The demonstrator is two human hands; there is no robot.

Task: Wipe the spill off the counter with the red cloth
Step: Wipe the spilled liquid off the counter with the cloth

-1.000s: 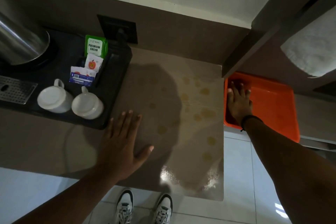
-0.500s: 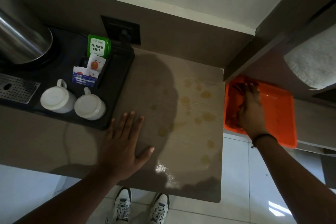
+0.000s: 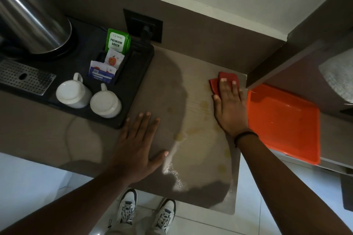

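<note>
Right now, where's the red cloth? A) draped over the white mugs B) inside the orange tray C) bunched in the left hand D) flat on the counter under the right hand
D: the red cloth lies on the counter near its back right corner, with the right hand pressed flat over it; the orange tray holds no cloth and the left hand rests bare on the counter.
</note>
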